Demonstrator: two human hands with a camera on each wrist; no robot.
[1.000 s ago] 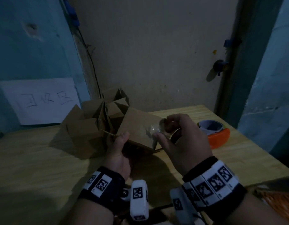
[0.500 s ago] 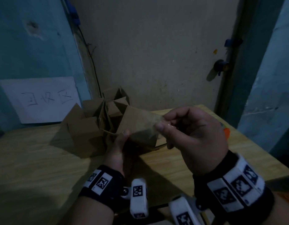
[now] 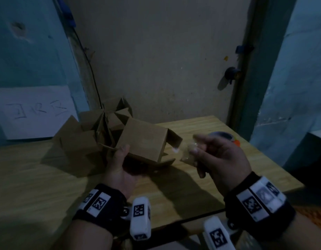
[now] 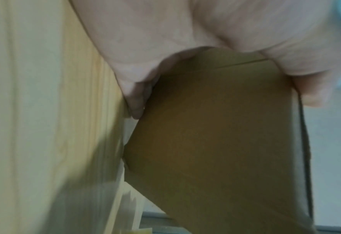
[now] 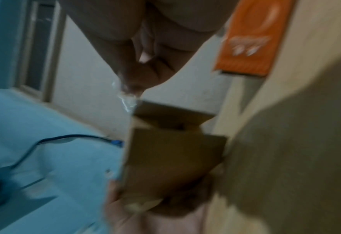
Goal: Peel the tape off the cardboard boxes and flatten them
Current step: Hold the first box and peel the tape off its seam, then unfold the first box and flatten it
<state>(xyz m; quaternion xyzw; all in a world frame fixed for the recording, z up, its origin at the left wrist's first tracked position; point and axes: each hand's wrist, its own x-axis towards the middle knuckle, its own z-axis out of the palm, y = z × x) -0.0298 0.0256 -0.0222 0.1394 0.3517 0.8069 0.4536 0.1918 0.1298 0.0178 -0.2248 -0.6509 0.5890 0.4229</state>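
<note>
Pinching the clear tape [image 3: 187,152] in my right grip [image 3: 217,156], I cradle the cardboard box [image 3: 145,139] from below with my left grip [image 3: 120,170], fingers curled round it above the desk [image 3: 219,127]. I'd pull low and steady along the seam, so no liner tears, bracing the box firmly.

Wooden table [image 3: 201,181] w/ light grain, pushed into a corner. White paper sheet [image 3: 32,112] w/ handwritten characters leaning on the blue-green wall [image 3: 29,42] at left, too blurry to read. Orange tape dispenser [image 3: 228,138] w/ grey roll near the table's right edge, mostly hidden. Beige door [image 3: 165,60] straight ahead, dark knob [image 3: 231,73] on its right side. Thin dark cable [image 3: 87,56] running down the wall corner.
</note>
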